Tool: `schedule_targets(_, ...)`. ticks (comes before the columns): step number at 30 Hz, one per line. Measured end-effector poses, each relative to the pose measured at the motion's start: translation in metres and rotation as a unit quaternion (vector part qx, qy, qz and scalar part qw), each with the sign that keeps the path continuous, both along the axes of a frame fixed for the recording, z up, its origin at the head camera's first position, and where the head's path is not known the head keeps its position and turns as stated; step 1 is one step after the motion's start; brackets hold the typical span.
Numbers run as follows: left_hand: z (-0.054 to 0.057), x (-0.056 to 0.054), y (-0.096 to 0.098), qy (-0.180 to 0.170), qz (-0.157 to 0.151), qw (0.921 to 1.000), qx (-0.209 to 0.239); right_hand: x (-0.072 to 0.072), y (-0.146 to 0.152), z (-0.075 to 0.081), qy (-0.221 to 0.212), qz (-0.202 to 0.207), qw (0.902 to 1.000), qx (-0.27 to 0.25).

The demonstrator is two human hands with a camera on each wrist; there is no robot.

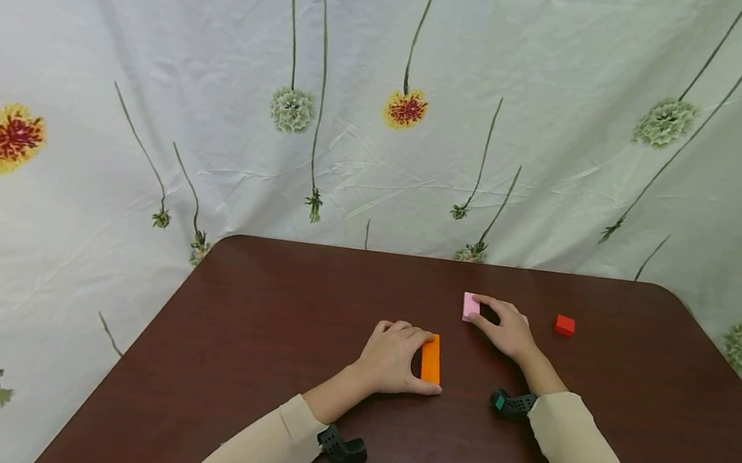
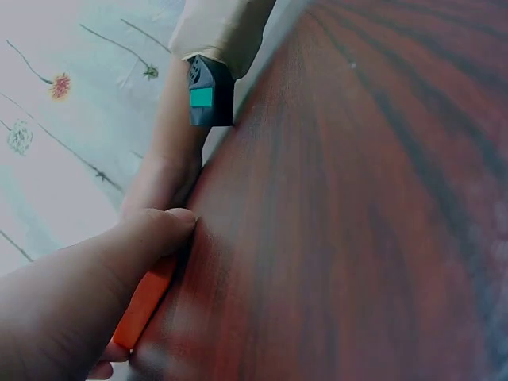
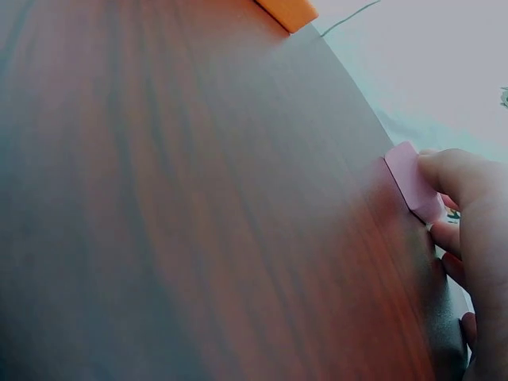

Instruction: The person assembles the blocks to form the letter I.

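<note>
Near the middle of the table, my left hand (image 1: 392,360) holds a long orange block (image 1: 431,359) by its two ends, thumb at the near end and fingers at the far end. The left wrist view shows the thumb over one end of this orange block (image 2: 148,300), which lies low against the tabletop. Farther back and to the right, my right hand (image 1: 506,328) pinches a small pink block (image 1: 470,307) between thumb and fingers. In the right wrist view the pink block (image 3: 413,182) stands at the tabletop surface, its far side hidden by the fingers.
A small red block (image 1: 565,325) lies on the dark brown table (image 1: 280,305), right of my right hand. Behind the table's back edge hangs a pale flowered cloth (image 1: 351,160). A black wrist device (image 1: 342,450) sits on the left wrist, with another (image 1: 513,404) on the right.
</note>
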State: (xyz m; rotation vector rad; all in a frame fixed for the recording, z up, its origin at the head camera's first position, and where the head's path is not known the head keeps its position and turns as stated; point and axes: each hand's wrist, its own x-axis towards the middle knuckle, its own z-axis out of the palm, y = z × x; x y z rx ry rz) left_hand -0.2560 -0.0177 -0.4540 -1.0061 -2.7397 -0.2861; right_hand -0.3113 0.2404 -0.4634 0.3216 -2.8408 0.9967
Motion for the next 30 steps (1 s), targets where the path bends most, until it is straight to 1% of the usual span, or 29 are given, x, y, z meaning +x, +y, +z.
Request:
schedule_targets(7,0.0017,0.0006,-0.0005,-0.03,0.005,0.9995,0.001,0.0,0.0001,0.0004,-0.002,-0.001,1.0,0.0)
schedule_targets(18,-0.0008,-0.0017,-0.0032,-0.045,0.002,0.9983,0.036,-0.0008,0.0001,0.0008,-0.009,-0.003,1.0,0.0)
schedule_targets(30,-0.0041,-0.0036,-0.0043,-0.048,-0.003,0.9969,0.062,-0.003,0.0001,0.0018,-0.02,-0.008,0.9996,-0.016)
